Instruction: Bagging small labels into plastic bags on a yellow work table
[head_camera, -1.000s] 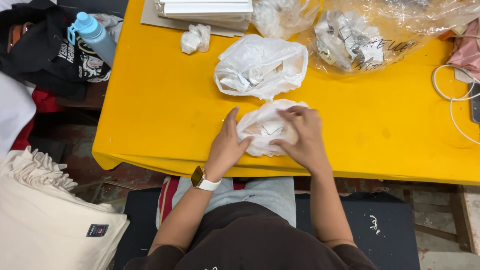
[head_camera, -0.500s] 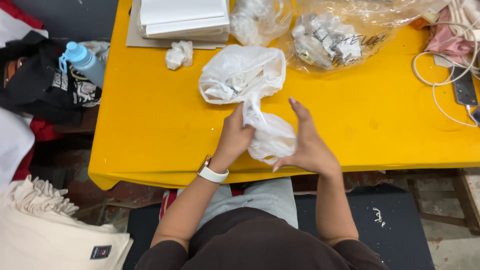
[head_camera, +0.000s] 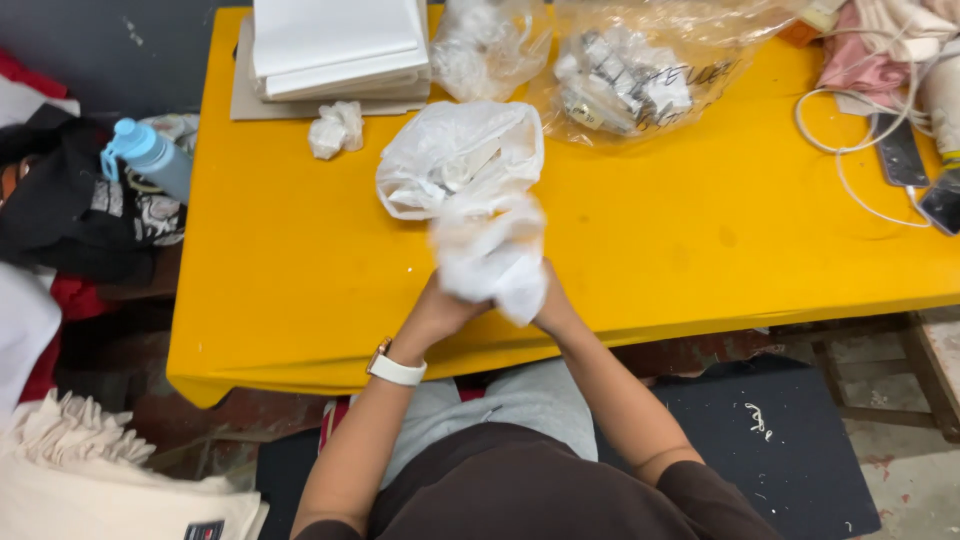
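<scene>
Above the near edge of the yellow worktop (head_camera: 300, 250), both hands — left hand (head_camera: 437, 310), right hand (head_camera: 553, 308) — grip one blurred white plastic bag (head_camera: 490, 255), lifted just before a second, fuller bag (head_camera: 460, 160).

bag (head_camera: 490, 262) in both hands, above table (head_camera: 300, 270) edge | second bag (head_camera: 455, 160) just behind

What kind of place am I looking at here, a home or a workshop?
Probably a small packing or garment workshop. The hands work a white plastic bag over a yellow table that carries clear bags of small packets and stacked white boards, and folded cream cloth is piled beside it.
</scene>
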